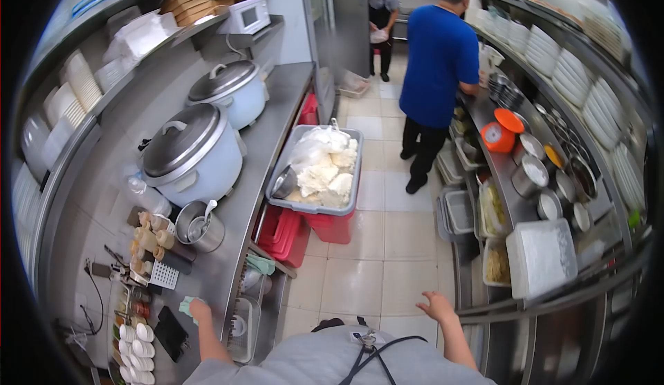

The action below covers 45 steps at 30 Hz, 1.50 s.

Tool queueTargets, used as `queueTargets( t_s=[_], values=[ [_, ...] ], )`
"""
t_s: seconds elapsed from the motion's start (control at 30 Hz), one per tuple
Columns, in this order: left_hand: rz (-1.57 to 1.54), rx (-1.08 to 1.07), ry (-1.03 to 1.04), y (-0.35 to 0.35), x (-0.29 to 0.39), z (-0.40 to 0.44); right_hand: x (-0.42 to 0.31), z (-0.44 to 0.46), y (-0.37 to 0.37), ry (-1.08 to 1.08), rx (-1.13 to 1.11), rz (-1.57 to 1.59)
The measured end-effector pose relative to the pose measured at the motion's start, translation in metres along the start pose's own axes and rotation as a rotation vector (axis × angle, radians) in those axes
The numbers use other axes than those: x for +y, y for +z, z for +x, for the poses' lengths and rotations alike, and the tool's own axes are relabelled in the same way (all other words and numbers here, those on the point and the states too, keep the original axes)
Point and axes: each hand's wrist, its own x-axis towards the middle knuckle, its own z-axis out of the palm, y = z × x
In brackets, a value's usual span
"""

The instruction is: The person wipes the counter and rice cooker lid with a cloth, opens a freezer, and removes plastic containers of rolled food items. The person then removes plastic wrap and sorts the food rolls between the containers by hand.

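My left hand (pixel 200 310) is closed on a pale green cloth (pixel 186 305), low over the left steel counter (pixel 225 264). Beside it lies a flat black object (pixel 170 334), with white cups (pixel 142 348) in rows farther left. A white perforated tray (pixel 164 274) and several squeeze bottles (pixel 144 243) stand beyond the cloth. Also past it is a steel pot (pixel 200 226) with a ladle in it. My right hand (pixel 437 307) hangs in the air above the tiled floor, fingers apart and holding nothing, near a steel rail (pixel 484 307) on the right.
Two large rice cookers (pixel 197 153) stand on the left counter. Ahead, a grey tub (pixel 315 209) of white rice sits on a red bin (pixel 332 227). A person in blue (pixel 436 67) works at the right counter; another person (pixel 382 22) stands farther back. An orange scale (pixel 499 136) is right.
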Motion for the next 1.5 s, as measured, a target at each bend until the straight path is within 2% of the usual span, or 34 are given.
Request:
queueTargets(
  t_s=[0.03, 0.1, 0.13, 0.23, 0.37, 0.43, 0.5, 0.53, 0.6, 0.67, 0.7, 0.73, 0.77, 0.8, 0.83, 0.93, 1.1, 1.17, 1.2, 1.23, 1.3, 1.33, 1.37, 1.4, 1.43, 1.5],
  values=[
    [-0.004, 0.006, -0.026, 0.001, 0.013, -0.005, -0.007, 0.014, -0.006, -0.026, -0.001, -0.007],
    [0.069, 0.005, 0.059, 0.007, 0.041, -0.005, -0.023, 0.042, -0.014, -0.114, -0.031, 0.011],
    [0.071, -0.011, 0.062, -0.01, 0.063, -0.014, -0.03, 0.058, -0.018, -0.133, -0.03, 0.009],
    [0.118, 0.038, 0.002, 0.013, 0.096, 0.0, -0.059, 0.114, -0.037, -0.272, -0.041, -0.033],
    [0.094, 0.067, 0.025, 0.003, 0.15, 0.009, -0.095, 0.184, -0.07, -0.466, 0.008, -0.069],
    [0.043, 0.112, -0.012, 0.01, 0.178, 0.023, -0.102, 0.213, -0.086, -0.523, 0.029, -0.114],
    [-0.091, 0.089, -0.015, 0.016, 0.208, 0.044, -0.096, 0.242, -0.1, -0.536, -0.011, 0.036],
    [-0.268, -0.028, 0.012, 0.028, 0.22, 0.066, -0.088, 0.254, -0.106, -0.548, -0.011, 0.032],
    [-0.679, -0.243, -0.044, 0.031, 0.267, 0.095, -0.067, 0.274, -0.119, -0.466, 0.059, 0.135],
    [-1.021, -0.32, -0.056, -0.074, 0.354, 0.064, -0.049, 0.281, -0.139, -0.405, 0.059, 0.165],
    [-0.698, -0.114, 0.162, -0.065, 0.376, 0.079, -0.038, 0.286, -0.145, -0.33, 0.06, 0.199],
    [-0.578, -0.003, 0.208, -0.07, 0.403, 0.087, -0.022, 0.295, -0.146, -0.342, 0.053, 0.199],
    [-0.645, -0.113, 0.218, -0.108, 0.432, 0.082, -0.003, 0.305, -0.144, -0.267, 0.001, 0.181],
    [-0.924, -0.265, 0.163, -0.113, 0.449, 0.088, 0.013, 0.315, -0.144, -0.194, -0.049, 0.163],
    [-1.206, -0.418, 0.106, -0.12, 0.467, 0.09, 0.026, 0.325, -0.148, -0.209, -0.052, 0.158],
    [-1.318, -0.347, 0.054, -0.156, 0.499, 0.073, 0.072, 0.359, -0.159, -0.157, -0.06, 0.058],
    [-1.621, -0.098, -0.254, -0.156, 0.469, 0.051, 0.133, 0.448, -0.192, -0.132, -0.114, 0.019],
    [-1.505, 0.051, -0.432, -0.166, 0.432, 0.039, 0.151, 0.491, -0.212, -0.135, -0.139, -0.044],
    [-1.509, 0.154, -0.457, -0.167, 0.407, 0.035, 0.155, 0.511, -0.219, -0.111, -0.16, -0.102],
    [-1.508, 0.254, -0.482, -0.169, 0.379, 0.032, 0.153, 0.533, -0.229, -0.135, -0.169, -0.104],
    [-1.247, 0.478, -0.468, -0.182, 0.319, 0.029, 0.141, 0.574, -0.251, -0.18, -0.193, -0.193],
    [-1.159, 0.616, -0.505, -0.183, 0.288, 0.032, 0.14, 0.598, -0.251, -0.294, -0.133, -0.189],
    [-1.235, 0.612, -0.494, -0.191, 0.265, 0.029, 0.125, 0.615, -0.258, -0.35, -0.125, -0.187],
    [-1.454, 0.625, -0.433, -0.182, 0.234, 0.028, 0.102, 0.629, -0.268, -0.407, -0.117, -0.184],
    [-1.387, 0.775, -0.643, -0.201, 0.259, 0.014, 0.081, 0.64, -0.273, -0.481, -0.104, -0.187],
    [-1.395, 0.762, -0.778, -0.201, 0.263, -0.004, 0.045, 0.665, -0.271, -0.623, -0.095, -0.183]
  ],
)
